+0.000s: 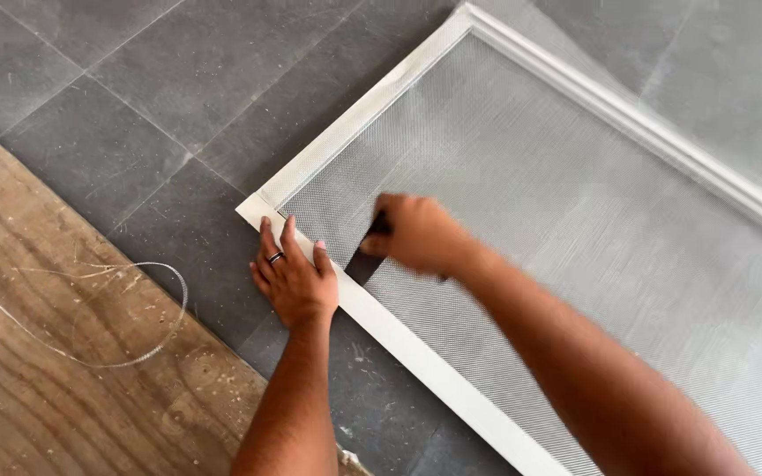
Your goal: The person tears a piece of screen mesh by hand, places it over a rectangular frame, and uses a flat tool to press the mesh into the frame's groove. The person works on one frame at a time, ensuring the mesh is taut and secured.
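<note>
A white window-screen frame (416, 353) lies flat on the grey tiled floor, with silvery mesh (557, 194) laid over it. My left hand (293, 278), a ring on one finger, presses flat on the frame's near rail close to the corner, fingers spread. My right hand (416, 234) is closed around a small dark tool (377, 231) and holds it against the mesh just inside the rail, a short way from the left hand. Most of the tool is hidden by the fingers. Beside it a dark gap shows where the mesh is lifted or cut.
A worn plywood sheet (37, 353) covers the floor at the left, and a thin curled strip of clear cord or mesh trimming (134, 353) lies on it. Grey floor tiles (134, 88) surround the frame. Extra mesh overhangs the far rail (628, 115).
</note>
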